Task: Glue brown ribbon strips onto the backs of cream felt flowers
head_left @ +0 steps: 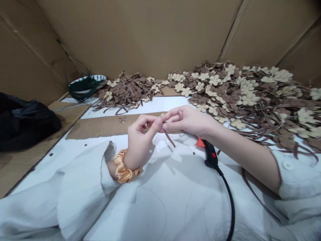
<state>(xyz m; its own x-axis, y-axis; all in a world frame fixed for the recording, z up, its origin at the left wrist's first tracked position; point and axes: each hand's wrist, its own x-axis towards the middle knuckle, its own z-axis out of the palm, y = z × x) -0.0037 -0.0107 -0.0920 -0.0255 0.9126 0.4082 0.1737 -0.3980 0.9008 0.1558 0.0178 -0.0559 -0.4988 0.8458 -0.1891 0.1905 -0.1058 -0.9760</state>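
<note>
Both the left hand (140,142) and the right hand (187,120) pinch a brown ribbon (169,138) between pressed fingertips just beside the glue gun (210,154), with many ribboned felt flowers (240,97) already heaped beyond that gun.

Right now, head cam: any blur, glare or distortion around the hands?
Head view: wide-angle distortion bows the cardboard walls and balloons the near sleeve; light is soft and even, no harsh glare, with only a mild shadow beneath the right forearm; the fingers and brown ribbon look fairly sharp, no obvious motion blur.
</note>
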